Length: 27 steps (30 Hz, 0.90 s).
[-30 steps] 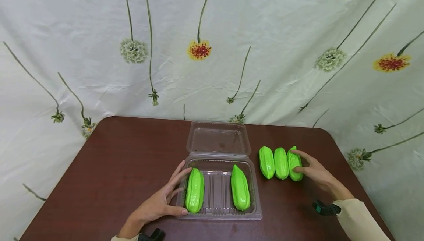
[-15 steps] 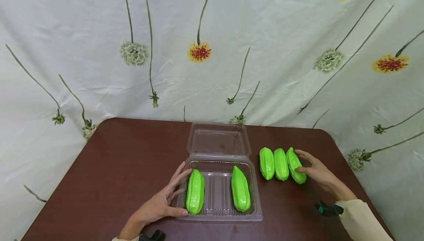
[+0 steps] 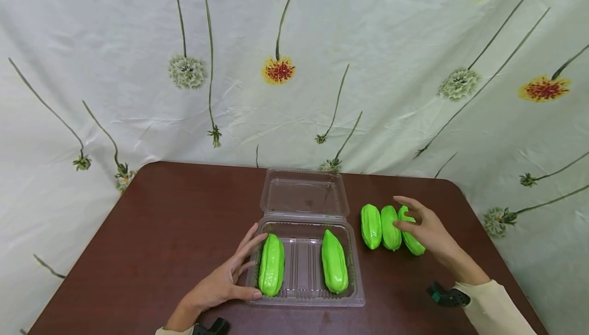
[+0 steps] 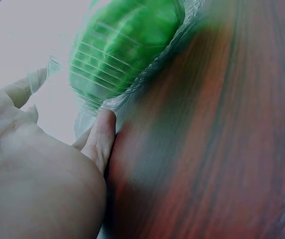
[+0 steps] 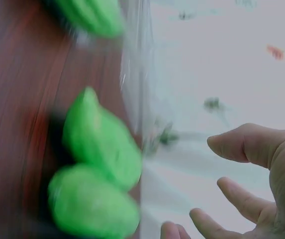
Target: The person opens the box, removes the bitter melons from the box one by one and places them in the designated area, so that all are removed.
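Note:
My left hand (image 3: 221,281) rests against the left side of a clear plastic clamshell container (image 3: 301,302), thumb at the front corner and fingers along the edge. Inside lie two long, bright green, ridged vegetables, one at the left (image 3: 272,266) and one at the right (image 3: 334,263). The left wrist view shows a green vegetable (image 4: 117,45) through the clear wall, beside the thumb. To the right, my right hand (image 3: 430,230) hovers with spread fingers over three matching vegetables: left (image 3: 370,226), middle (image 3: 390,227) and right (image 3: 416,245), the last partly hidden. Nothing is between its fingers.
The container's lid (image 3: 303,194) lies folded back toward the far table edge. The dark red-brown table (image 3: 175,222) ends at a white floral cloth (image 3: 257,105) hanging behind it. Dark wrist bands (image 3: 448,294) sit on both wrists.
The rightmost vegetable was turned, its lower end swinging right, and my right hand has let go of it and moved up and left over the row. The left hand has stayed put.

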Each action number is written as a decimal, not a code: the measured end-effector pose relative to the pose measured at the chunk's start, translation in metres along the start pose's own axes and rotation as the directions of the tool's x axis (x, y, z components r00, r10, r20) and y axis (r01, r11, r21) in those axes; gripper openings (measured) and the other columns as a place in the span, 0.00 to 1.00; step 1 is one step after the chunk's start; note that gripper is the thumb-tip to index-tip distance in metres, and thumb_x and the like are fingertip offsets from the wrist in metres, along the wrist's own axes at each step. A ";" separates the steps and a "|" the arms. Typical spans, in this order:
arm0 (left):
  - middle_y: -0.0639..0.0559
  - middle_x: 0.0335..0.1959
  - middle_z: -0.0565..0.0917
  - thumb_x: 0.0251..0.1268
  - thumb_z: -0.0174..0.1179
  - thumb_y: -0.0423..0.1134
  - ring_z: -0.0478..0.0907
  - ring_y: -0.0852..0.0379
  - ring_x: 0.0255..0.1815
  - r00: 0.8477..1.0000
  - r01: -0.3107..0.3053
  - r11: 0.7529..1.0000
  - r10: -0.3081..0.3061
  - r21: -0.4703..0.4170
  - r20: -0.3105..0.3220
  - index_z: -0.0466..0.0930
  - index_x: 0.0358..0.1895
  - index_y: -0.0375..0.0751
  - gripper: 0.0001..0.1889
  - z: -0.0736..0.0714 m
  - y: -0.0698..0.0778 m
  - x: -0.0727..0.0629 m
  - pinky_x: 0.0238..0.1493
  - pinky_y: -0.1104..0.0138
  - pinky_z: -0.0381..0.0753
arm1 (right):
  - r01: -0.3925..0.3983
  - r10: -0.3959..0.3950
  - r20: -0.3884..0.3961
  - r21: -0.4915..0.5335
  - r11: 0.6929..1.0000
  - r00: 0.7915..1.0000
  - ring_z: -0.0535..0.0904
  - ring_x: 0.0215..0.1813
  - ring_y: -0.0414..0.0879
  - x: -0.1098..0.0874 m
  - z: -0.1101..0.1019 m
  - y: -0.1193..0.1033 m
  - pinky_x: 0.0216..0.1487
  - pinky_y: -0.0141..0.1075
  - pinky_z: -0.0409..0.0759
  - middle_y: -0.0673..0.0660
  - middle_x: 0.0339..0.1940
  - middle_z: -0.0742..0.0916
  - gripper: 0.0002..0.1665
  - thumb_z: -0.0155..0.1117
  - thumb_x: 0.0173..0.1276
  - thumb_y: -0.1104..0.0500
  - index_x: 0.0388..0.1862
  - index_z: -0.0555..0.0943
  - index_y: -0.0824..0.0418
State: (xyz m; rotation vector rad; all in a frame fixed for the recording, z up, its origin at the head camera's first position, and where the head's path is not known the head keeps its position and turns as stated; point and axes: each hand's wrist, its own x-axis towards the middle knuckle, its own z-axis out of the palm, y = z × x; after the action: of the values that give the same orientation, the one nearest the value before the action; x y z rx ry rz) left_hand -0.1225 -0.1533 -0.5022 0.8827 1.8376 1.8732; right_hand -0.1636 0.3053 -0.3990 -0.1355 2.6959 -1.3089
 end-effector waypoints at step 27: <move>0.47 0.81 0.21 0.60 0.69 0.27 0.38 0.80 0.78 1.000 -0.015 1.000 0.015 0.002 -0.003 0.40 0.82 0.40 0.54 0.001 0.000 0.000 0.68 0.78 0.61 | 0.359 -0.278 0.291 -0.276 0.892 0.915 0.77 0.62 0.61 -0.006 0.102 -0.062 0.55 0.55 0.78 0.64 0.66 0.77 0.27 0.71 0.66 0.56 0.63 0.79 0.60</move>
State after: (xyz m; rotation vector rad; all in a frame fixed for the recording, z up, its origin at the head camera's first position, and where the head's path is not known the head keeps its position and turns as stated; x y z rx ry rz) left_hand -0.1222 -0.1529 -0.5017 0.8967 1.8399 1.8834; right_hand -0.1394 0.1893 -0.4123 -0.7581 2.7213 -0.8256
